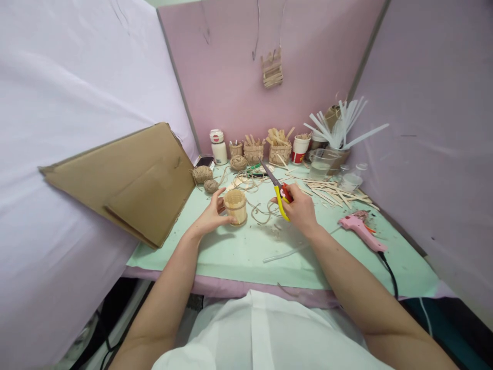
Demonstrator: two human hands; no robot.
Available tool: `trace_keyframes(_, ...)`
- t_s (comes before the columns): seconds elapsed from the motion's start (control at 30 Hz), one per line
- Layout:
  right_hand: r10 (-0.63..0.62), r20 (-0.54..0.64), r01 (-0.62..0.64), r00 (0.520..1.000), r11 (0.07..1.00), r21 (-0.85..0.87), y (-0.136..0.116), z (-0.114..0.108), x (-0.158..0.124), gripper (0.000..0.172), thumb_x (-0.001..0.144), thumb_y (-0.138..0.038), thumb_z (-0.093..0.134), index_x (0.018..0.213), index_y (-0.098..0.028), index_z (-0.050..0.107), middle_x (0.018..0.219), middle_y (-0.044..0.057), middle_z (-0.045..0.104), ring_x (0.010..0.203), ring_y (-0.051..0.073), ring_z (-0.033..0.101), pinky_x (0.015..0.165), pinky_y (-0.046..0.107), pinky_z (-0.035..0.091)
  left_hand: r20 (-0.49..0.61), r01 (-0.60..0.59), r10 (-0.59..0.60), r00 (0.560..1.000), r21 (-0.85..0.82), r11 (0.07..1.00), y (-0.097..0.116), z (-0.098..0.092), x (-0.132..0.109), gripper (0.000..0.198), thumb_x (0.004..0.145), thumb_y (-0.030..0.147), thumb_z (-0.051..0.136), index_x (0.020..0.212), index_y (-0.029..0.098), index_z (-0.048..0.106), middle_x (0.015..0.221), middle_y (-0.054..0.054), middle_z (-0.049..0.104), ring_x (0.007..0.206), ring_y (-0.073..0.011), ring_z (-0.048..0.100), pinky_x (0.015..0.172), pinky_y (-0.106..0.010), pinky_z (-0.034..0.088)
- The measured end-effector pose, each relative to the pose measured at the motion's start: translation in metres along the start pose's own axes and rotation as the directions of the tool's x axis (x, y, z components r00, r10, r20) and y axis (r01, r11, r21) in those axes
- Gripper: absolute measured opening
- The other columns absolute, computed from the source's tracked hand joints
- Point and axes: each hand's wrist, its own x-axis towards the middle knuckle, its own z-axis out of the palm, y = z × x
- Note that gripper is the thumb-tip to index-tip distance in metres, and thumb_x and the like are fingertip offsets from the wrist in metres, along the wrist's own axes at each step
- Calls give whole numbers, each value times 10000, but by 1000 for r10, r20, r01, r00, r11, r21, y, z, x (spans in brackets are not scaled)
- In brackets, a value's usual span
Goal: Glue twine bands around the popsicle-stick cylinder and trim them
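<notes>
My left hand (pixel 211 216) grips a small round wooden tub (pixel 236 209) from its left side, thumb across the front. The tub stands upright, with twine bands around its middle and base. In my right hand (pixel 302 208) is a pair of scissors (pixel 272 174) with yellow and red handles; the dark blades look closed and point up and to the left, away from the tub. Between the hands a loose length of twine (pixel 262 215) curls on the table. Part of the scissor handles is hidden by my right fingers.
A pink glue gun (pixel 362 232) lies at the right with its cord over the edge; a clear glue stick (pixel 283 254) is near the front. Thin wood strips (pixel 335 191), twine balls (pixel 203 174) and stick-filled baskets (pixel 280 153) line the back. Cardboard (pixel 131 180) leans left.
</notes>
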Motion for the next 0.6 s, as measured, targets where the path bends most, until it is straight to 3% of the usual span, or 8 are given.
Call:
trace_keyframes(0.17, 10, 3, -10, 1000, 1000, 8, 0, 0, 0, 289, 769, -502, 593, 786, -222, 525, 637, -20, 543, 556, 141, 428, 533, 237, 265, 66, -1, -7, 998, 122, 993, -4, 10, 6, 844, 575, 281, 818, 1315, 187, 422, 1309, -128, 549, 1207, -290, 527, 1024, -435, 408)
trace_keyframes(0.23, 8, -1, -8, 1000, 1000, 23, 2, 1, 1, 292, 769, -504, 593, 774, -222, 517, 623, -26, 526, 550, 138, 415, 533, 239, 267, 79, -5, -6, 997, 140, 990, -4, 12, 7, 798, 580, 295, 816, 1282, 179, 454, 1283, -121, 571, 1182, -285, 544, 1004, -422, 425)
trace_keyframes(0.43, 50, -36, -45, 998, 992, 121, 2, -11, 8, 336, 779, -549, 570, 777, -217, 516, 645, -26, 547, 566, 134, 444, 557, 244, 320, 106, -51, 37, 994, 137, 989, -8, 10, 2, 1009, 554, 309, 843, 1392, 192, 292, 1404, -144, 462, 1279, -280, 466, 1061, -407, 373)
trace_keyframes(0.6, 157, 55, -150, 986, 982, -115, 3, -47, 29, 426, 738, -624, 579, 721, -199, 547, 644, 12, 593, 583, 158, 495, 549, 260, 323, 44, -75, 66, 997, 245, 967, -11, 13, 1, 1009, 573, 361, 827, 1391, 181, 266, 1427, -151, 429, 1329, -292, 402, 1108, -418, 310)
